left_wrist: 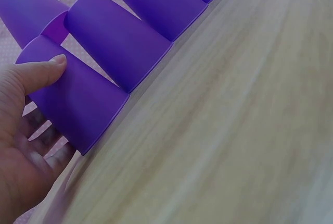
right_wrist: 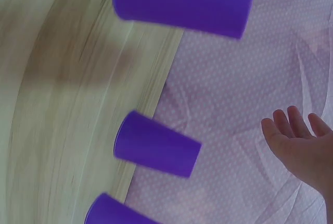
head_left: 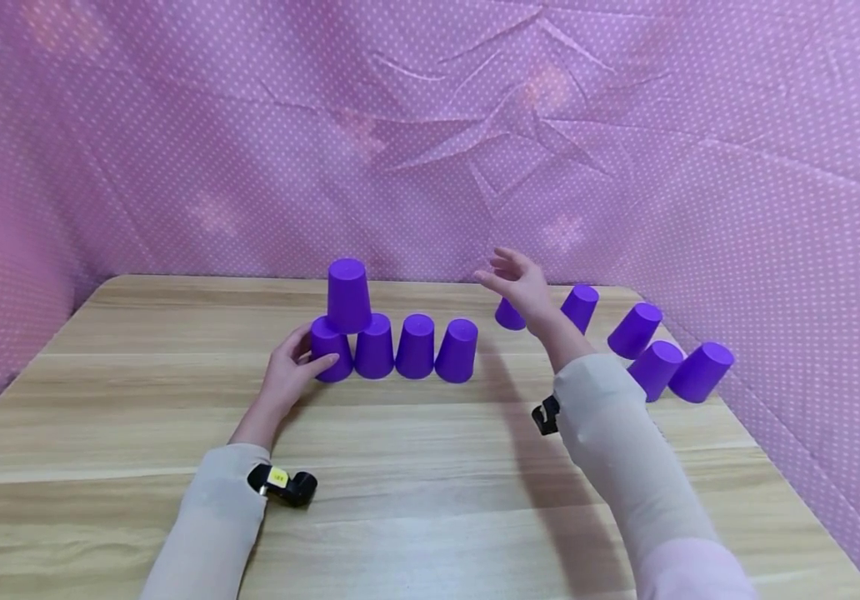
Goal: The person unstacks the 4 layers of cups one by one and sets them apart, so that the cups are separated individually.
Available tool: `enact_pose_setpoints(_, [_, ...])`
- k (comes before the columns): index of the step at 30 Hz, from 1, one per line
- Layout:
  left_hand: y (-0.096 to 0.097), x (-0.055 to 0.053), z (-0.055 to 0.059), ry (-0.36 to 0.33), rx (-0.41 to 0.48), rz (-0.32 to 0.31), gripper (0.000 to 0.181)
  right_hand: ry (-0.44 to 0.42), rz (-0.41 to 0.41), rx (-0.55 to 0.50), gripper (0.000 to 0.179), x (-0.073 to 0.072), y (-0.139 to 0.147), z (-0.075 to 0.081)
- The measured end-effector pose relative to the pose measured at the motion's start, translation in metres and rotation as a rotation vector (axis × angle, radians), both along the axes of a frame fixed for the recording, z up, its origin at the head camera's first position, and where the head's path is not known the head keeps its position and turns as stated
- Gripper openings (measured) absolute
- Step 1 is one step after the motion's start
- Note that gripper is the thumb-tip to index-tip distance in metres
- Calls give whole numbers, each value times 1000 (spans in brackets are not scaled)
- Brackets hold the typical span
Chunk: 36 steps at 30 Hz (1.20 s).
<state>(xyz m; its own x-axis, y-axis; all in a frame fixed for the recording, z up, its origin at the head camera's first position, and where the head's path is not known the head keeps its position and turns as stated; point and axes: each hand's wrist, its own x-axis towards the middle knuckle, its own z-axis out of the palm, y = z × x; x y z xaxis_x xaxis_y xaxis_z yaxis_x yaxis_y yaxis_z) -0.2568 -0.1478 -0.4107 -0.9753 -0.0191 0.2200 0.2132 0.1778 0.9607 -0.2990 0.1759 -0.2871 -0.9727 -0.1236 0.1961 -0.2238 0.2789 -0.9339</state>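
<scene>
Several purple cups stand upside down in a row on the wooden table. My left hand holds the leftmost cup, thumb across its front and the other fingers behind its far side. On top of that cup and its neighbour rests another upside-down cup, bridging the two. Further right in the row are two more cups, one beside the end one. My right hand is raised with nothing in it, fingers loosely spread. Below it, partly hidden, stands a cup near the back edge.
On the right side of the table several more upside-down cups stand, among them one at the back and one near the right edge. A pink dotted cloth hangs behind and along the sides.
</scene>
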Motion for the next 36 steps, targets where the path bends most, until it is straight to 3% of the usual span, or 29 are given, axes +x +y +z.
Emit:
enact_pose_setpoints(26, [-2, -4, -1, -4, 41, -14, 62, -22, 210, -86, 65, 7, -95, -12])
enact_pose_setpoints(36, [-3, -6, -1, 9, 40, -17, 61, -30, 245, -62, 67, 9, -128, -19])
